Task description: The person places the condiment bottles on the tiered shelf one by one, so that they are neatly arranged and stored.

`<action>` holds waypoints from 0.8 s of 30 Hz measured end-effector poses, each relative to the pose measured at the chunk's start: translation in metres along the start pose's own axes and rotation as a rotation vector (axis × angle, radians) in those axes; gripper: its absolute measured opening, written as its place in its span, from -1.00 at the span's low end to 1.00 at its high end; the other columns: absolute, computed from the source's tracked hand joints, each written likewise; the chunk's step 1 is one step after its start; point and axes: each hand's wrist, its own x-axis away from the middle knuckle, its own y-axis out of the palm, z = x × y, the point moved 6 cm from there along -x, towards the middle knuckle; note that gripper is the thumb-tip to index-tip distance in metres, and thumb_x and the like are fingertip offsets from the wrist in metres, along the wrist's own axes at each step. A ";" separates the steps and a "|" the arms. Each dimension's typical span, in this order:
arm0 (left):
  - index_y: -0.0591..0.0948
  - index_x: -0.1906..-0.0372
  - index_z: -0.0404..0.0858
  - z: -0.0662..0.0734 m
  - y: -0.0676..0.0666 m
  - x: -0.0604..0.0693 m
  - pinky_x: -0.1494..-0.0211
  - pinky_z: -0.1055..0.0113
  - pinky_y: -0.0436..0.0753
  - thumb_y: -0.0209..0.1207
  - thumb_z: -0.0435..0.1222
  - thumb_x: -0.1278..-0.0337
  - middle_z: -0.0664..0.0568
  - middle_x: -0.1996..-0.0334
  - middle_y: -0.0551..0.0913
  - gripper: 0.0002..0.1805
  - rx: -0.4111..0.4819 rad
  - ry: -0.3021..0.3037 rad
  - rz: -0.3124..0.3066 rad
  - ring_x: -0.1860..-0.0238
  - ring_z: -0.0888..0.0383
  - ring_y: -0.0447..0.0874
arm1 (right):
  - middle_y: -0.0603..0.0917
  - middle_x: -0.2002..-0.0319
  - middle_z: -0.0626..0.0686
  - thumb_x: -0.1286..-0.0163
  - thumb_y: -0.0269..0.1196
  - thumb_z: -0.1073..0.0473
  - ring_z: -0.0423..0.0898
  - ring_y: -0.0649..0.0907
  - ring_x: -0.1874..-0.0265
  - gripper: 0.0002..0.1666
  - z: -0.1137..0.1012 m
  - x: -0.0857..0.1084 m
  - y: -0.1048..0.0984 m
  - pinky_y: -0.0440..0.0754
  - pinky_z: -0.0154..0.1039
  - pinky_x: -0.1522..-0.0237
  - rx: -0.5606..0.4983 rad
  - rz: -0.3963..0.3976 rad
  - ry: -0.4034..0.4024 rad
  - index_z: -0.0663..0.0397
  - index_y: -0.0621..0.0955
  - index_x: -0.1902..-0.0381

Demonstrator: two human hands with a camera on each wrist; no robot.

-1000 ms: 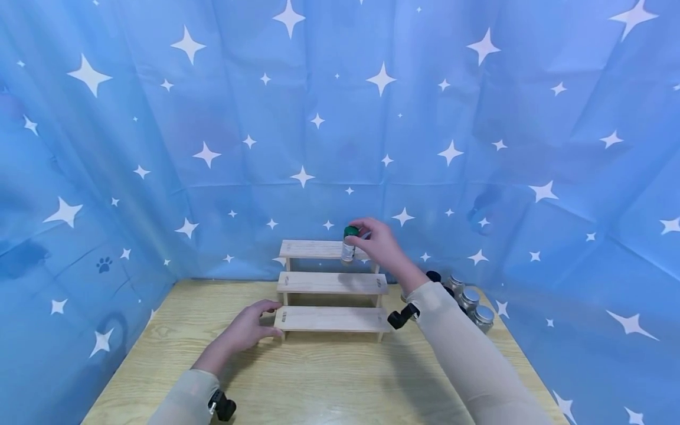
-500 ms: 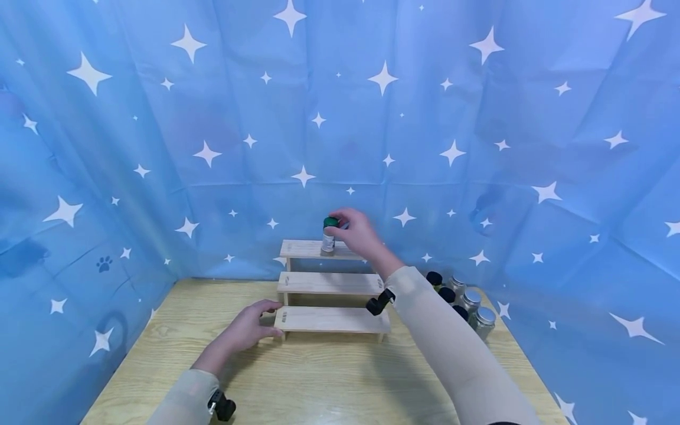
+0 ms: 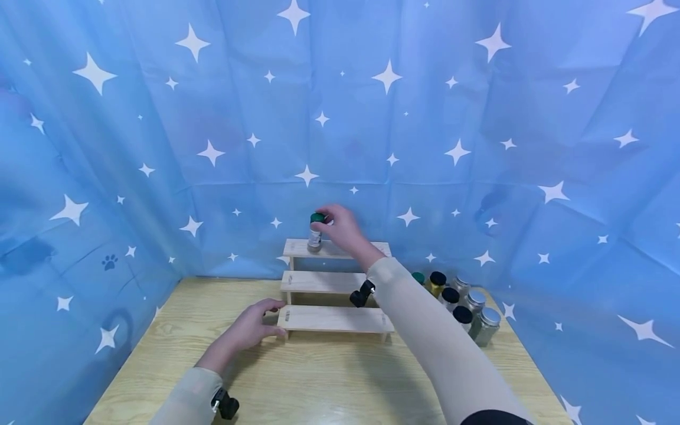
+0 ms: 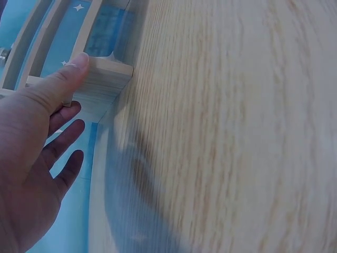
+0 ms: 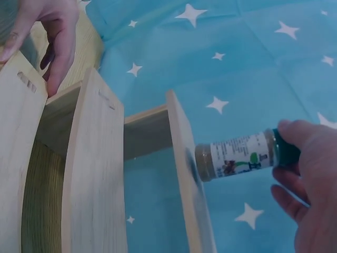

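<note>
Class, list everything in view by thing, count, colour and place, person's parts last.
table: one, pale wood, below
curtain: one, blue, white-starred, behind
rack: one, pale wood, table's far side
held jar: one, green lid, rack's top left
other jars: at least seven, green, black, silver lids, table's right
sleeves: two, cream, forearms
wrist cameras: two, black, cuffs
black object: one, right sleeve, bottom edge, unclear
left hand: one, grips rack's lower left end
right hand: one, holds jar's lid

"Your head cam?"
"Forward and down over your table (image 3: 313, 378)."
"Wrist cams?"
"Close in. Left faces mostly table, right the curtain (image 5: 221, 58); both share your rack (image 5: 95, 174) and left fingers (image 4: 68, 138)."
</note>
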 end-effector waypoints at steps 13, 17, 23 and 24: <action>0.63 -0.50 -0.12 0.000 0.000 0.001 -0.53 -0.24 0.54 0.64 -0.11 -0.18 -0.06 -0.45 0.63 -0.21 0.016 -0.014 0.006 -0.44 -0.18 0.58 | 0.69 -0.13 0.04 -0.56 0.50 0.10 -0.03 0.67 -0.03 -0.53 -0.007 -0.010 0.020 0.76 -0.15 0.08 -0.018 -0.053 -0.008 0.09 0.70 -0.33; 0.63 -0.50 -0.14 0.000 0.000 0.000 -0.52 -0.23 0.55 0.65 -0.14 -0.18 -0.06 -0.44 0.63 -0.22 0.020 -0.015 0.009 -0.43 -0.17 0.59 | 0.69 -0.15 0.04 -0.55 0.50 0.11 -0.02 0.68 -0.03 -0.52 -0.005 -0.010 0.024 0.76 -0.17 0.08 0.002 -0.046 -0.017 0.09 0.69 -0.34; 0.62 -0.51 -0.16 0.000 -0.001 0.001 -0.53 -0.23 0.55 0.64 -0.13 -0.18 -0.06 -0.43 0.64 -0.20 0.026 -0.009 0.004 -0.43 -0.17 0.59 | 0.66 -0.28 0.11 -0.54 0.51 0.11 0.17 0.65 -0.25 -0.32 -0.002 -0.008 0.025 0.74 0.01 -0.18 -0.003 -0.050 -0.037 0.10 0.58 -0.52; 0.62 -0.51 -0.16 0.001 -0.001 0.001 -0.52 -0.24 0.55 0.64 -0.13 -0.18 -0.06 -0.43 0.64 -0.20 0.026 -0.008 0.004 -0.43 -0.17 0.59 | 0.64 -0.32 0.13 -0.54 0.52 0.10 0.19 0.63 -0.29 -0.27 -0.001 -0.007 0.025 0.72 0.04 -0.24 -0.004 -0.047 -0.042 0.09 0.54 -0.56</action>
